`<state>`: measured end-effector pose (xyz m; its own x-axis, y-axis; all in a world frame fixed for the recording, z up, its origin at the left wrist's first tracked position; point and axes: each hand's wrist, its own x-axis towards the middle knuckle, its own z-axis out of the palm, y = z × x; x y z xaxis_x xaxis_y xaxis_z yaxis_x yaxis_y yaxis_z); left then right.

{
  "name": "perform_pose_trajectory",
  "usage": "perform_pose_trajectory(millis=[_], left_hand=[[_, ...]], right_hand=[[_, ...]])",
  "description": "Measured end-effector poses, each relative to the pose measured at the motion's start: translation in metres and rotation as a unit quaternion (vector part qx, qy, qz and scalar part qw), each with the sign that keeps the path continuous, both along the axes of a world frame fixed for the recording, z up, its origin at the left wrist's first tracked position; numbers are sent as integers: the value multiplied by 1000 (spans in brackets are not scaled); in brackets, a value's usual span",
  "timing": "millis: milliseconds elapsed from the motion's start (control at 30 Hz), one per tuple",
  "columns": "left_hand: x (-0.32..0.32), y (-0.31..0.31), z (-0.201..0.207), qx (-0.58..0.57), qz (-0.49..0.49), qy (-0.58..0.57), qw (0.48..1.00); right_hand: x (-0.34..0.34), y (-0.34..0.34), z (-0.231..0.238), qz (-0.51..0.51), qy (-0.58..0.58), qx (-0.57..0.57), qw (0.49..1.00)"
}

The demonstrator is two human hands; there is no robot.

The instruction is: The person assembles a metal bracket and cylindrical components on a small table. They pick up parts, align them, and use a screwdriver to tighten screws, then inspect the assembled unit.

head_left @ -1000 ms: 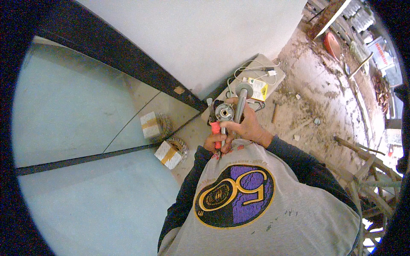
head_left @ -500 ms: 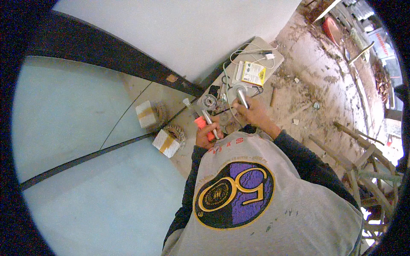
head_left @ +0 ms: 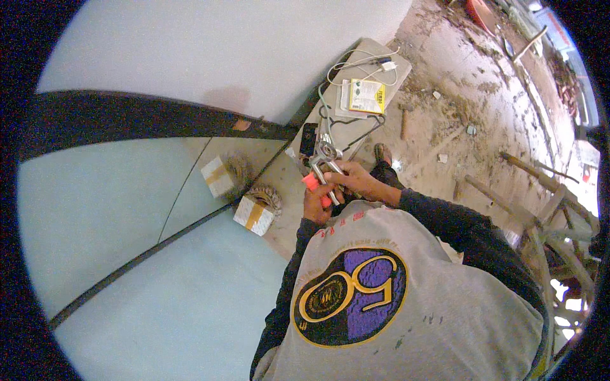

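**Inspector:** Your left hand (head_left: pixel 316 203) is closed around the orange-red handle (head_left: pixel 312 184) of a tool. Your right hand (head_left: pixel 354 181) is curled over the metal tool (head_left: pixel 325 166), whose silver arms run up to a round metal head (head_left: pixel 326 151).

**Operator:** Where does the tool sit?

**Inspector:** In front of your chest, above the edge of the grey slab (head_left: pixel 372 70), well clear of the dusty floor (head_left: pixel 470 95). The view is small here; it may be a pair of pliers or a clamp, and I cannot tell which.

**Operator:** And around it?

**Inspector:** A yellow packet (head_left: pixel 367 96) and a white cable (head_left: pixel 356 63) lie on the slab beyond your hands. To your left, a white-and-yellow box (head_left: pixel 253 214) touches a coil of fibre (head_left: pixel 265 195) beside the glass pane (head_left: pixel 114 209).
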<state>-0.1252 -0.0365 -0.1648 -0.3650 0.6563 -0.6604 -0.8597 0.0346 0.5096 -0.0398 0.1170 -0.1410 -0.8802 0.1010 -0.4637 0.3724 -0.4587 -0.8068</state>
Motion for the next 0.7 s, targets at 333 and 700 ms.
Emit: perform_pose_trajectory(millis=[333, 700], left_hand=[[14, 19, -29, -8, -43, 74, 996], [22, 35, -82, -56, 85, 90, 991]], right_hand=[[8, 1, -40, -55, -58, 3, 997], [-11, 13, -99, -112, -68, 129, 983]])
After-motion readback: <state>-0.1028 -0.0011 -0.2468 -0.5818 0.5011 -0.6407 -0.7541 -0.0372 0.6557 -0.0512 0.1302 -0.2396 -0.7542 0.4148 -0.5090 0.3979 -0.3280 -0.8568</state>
